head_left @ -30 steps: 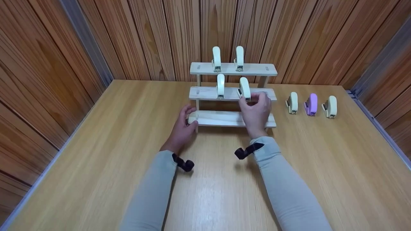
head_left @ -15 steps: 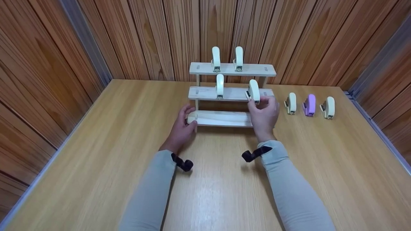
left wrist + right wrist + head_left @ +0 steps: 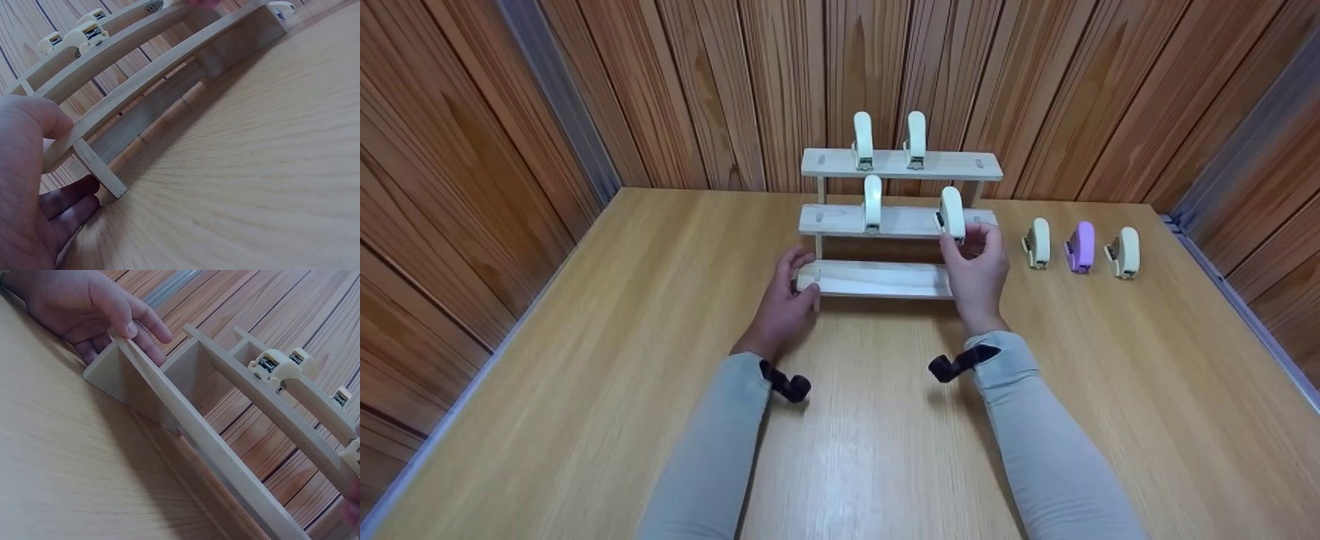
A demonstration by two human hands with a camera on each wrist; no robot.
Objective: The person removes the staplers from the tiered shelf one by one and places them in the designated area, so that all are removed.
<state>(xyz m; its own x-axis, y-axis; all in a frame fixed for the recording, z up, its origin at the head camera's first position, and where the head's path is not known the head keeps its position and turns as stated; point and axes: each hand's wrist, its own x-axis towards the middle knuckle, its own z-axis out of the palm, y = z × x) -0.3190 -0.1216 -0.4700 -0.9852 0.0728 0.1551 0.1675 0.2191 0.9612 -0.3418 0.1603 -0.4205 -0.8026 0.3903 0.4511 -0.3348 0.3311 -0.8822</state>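
Observation:
In the head view my right hand (image 3: pixel 979 274) pinches a cream stapler (image 3: pixel 952 212) that stands over the right part of the middle shelf (image 3: pixel 907 221). My left hand (image 3: pixel 780 304) holds the left end of the bottom shelf (image 3: pixel 877 279); in the left wrist view its thumb lies on the board, with fingers by the end support (image 3: pixel 100 167). Another cream stapler (image 3: pixel 872 202) stands upright on the middle shelf, left of the held one. On the top shelf (image 3: pixel 952 163) are two more, a left stapler (image 3: pixel 863 139) and a right stapler (image 3: pixel 916 139).
Right of the wooden rack, a row on the table (image 3: pixel 622 337) has a cream stapler (image 3: pixel 1039 244), a purple stapler (image 3: pixel 1081 247) and another cream stapler (image 3: pixel 1125 253). Wood-panelled walls (image 3: pixel 720 90) rise behind and at both sides.
My right hand has shifted the held stapler rightward along the middle shelf, mostly in the first half second. The left hand has stayed at the rack's left end.

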